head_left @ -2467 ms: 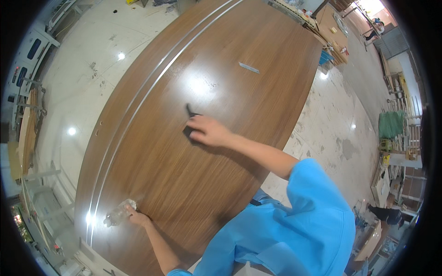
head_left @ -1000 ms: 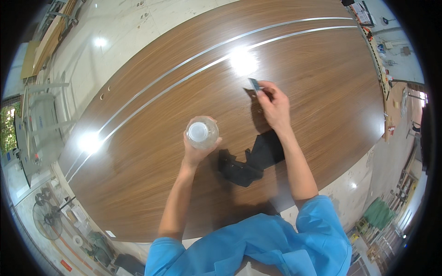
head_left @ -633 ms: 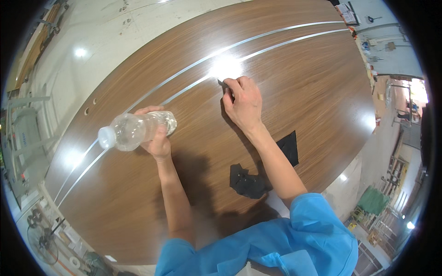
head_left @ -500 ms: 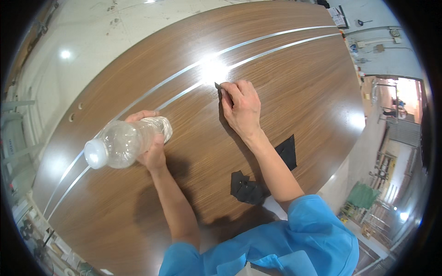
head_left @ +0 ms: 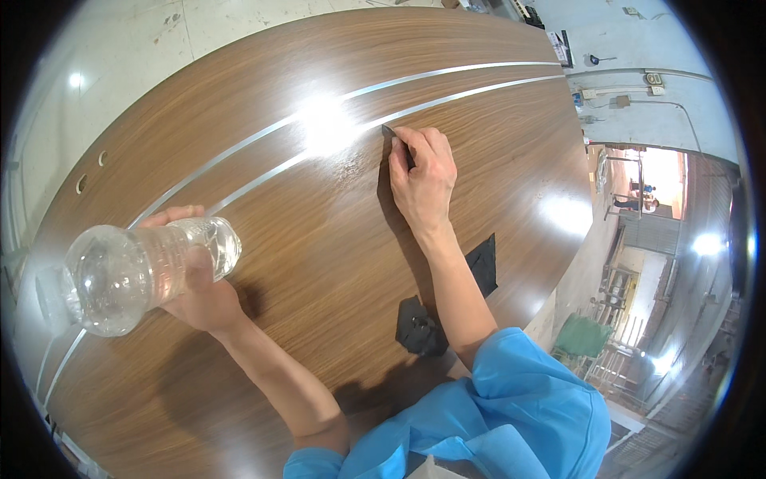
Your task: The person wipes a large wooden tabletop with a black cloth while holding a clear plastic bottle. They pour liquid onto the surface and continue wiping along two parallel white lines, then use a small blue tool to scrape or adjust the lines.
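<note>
My left hand (head_left: 199, 295) is wrapped round a clear plastic bottle (head_left: 112, 279), held up over the left part of a brown wood-grain panel (head_left: 311, 263). The bottle lies nearly on its side, with its whitish cap end toward the far left. My right hand (head_left: 427, 172) pinches a small dark, flat piece (head_left: 388, 132), mostly hidden by the fingers. Its tip is at the edge of the nearer of two silvery strips (head_left: 447, 97) crossing the panel. Small drops or wet marks (head_left: 347, 166) glint left of that hand.
Beside my right forearm lie two black sheet-like scraps, one crumpled (head_left: 418, 329) and one flatter (head_left: 483, 267). Two small oval holes (head_left: 82, 184) pierce the panel's far left. Pale floor (head_left: 152, 56) surrounds it. Racks and a green item (head_left: 582, 335) stand at the right.
The bottle has moved left and looks larger, still in my left hand. My right hand has slid rightward along the nearer strip with the dark piece. The whole view has shifted somewhat.
</note>
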The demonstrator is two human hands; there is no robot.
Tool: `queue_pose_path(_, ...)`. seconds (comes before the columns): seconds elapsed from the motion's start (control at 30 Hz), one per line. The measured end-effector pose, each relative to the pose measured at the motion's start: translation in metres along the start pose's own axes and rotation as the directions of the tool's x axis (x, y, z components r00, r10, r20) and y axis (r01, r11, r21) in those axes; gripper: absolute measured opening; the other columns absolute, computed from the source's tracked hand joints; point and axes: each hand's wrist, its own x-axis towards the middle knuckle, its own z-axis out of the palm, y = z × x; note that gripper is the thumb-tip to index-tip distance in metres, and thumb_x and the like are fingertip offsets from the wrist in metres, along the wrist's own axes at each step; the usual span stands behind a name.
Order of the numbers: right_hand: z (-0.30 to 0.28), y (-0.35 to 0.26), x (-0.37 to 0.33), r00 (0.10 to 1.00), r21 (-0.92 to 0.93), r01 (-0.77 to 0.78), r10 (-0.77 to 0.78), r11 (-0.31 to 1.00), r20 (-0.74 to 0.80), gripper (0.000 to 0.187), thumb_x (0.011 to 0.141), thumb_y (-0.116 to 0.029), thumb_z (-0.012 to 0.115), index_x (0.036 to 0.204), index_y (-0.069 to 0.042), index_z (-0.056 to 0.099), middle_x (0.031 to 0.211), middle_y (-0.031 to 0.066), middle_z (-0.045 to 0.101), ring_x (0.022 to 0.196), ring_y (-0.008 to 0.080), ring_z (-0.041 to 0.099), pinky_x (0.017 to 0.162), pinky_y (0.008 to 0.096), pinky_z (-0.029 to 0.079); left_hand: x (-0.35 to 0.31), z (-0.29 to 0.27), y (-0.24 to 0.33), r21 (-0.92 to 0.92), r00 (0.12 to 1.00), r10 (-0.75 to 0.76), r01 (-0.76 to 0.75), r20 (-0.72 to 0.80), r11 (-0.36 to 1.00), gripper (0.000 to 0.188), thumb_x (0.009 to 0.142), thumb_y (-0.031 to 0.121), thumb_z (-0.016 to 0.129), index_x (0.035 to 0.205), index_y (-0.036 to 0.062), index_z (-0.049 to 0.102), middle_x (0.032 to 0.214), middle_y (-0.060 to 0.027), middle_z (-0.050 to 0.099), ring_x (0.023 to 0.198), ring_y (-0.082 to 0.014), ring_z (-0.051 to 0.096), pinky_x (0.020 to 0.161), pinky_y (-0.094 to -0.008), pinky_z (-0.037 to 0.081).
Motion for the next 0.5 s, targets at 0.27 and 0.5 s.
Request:
queue_pose_path(0.27,0.002,-0.017,0.001,0.999,-0.043,-0.027,0.028,0.999,0.025,0.016,0.089,0.003,0.075,0.104,0.0,0.075,0.089,0.0114,0.066,0.079,0.0283,0.066,0.072,0.04,0.054,0.006,-0.006,0.008,-0.045,0.999,-0.026,0.025,-0.018,0.999,0.053,0.092,0.023,0.073,0.134,-0.0056,0.056,0.115,-0.0213,0.064,0.107,-0.0332,0.07,0.095,-0.0486,0.062)
queue_pose_path(0.5,0.005,-0.032,-0.004,0.994,0.008,-0.097,0.097,0.995,0.056,0.016,0.087,0.002,0.074,0.103,0.0,0.075,0.092,0.0131,0.066,0.088,0.0332,0.067,0.078,0.044,0.056,0.002,0.0,0.01,-0.07,0.999,-0.037,0.035,-0.03,0.997,0.052,0.089,0.021,0.07,0.132,-0.0049,0.057,0.119,-0.0202,0.062,0.107,-0.0321,0.069,0.095,-0.05,0.062)
